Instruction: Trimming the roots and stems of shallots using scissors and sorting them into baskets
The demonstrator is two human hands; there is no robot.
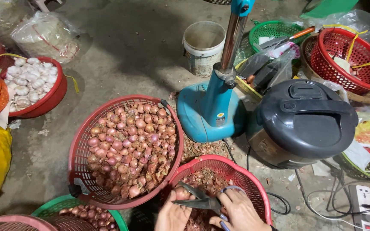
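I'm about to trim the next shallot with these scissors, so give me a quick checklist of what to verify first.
1. Right hand grips the dark metal scissors by the handle: ok.
2. Blades open: ok.
3. Left hand holds a small reddish shallot: ok.
4. Left fingertips clear of the blades: cannot tell, they sit very close.
5. Small red plastic basket lies under both hands for the trimmings: ok.
6. Large red basket of shallots is close by: ok.
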